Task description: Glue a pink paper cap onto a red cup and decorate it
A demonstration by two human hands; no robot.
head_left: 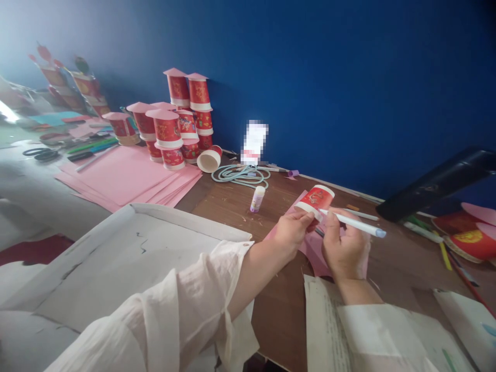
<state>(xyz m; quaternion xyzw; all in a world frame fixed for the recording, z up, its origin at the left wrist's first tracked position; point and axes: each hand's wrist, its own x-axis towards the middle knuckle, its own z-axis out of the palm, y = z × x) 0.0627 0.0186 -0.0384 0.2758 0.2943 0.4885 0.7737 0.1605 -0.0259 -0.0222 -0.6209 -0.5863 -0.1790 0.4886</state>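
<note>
Left hand: your left hand (pixel 294 227) reaches in from the near edge of the desk (pixel 232 206); its grip is closed on the red paper cup (pixel 316 199), fingertips pinching the white rim end.
Right hand: your right hand (pixel 344 250) sits just beside the left; its grip is wrapped around the white pen (pixel 354 223), held like a writing tool.
Cup: it lies tilted on its side in the air, held off the desk, about midway between the near edge and the far edge along the blue wall (pixel 329 77).
Pen: its tip points left and meets the cup's lower side near the rim; whether it presses the paper, you cannot tell.
Beneath your hands: a pink paper piece (pixel 315 258) lies flat on the desk.
Near edge: a printed sheet (pixel 325 320) lies under your right forearm, and a white board (pixel 135 258) under your left sleeve.
Centre: a glue stick (pixel 258 199) stands upright, left of the cup and apart from it.
Far edge: a pale blue cable (pixel 242 175) lies coiled; left of it stands a stack of red cups (pixel 182 124) with pink tops, beside pink sheets (pixel 127 175).
Right edge: a black lamp arm (pixel 437 183) hangs over loose pens (pixel 422 231).
</note>
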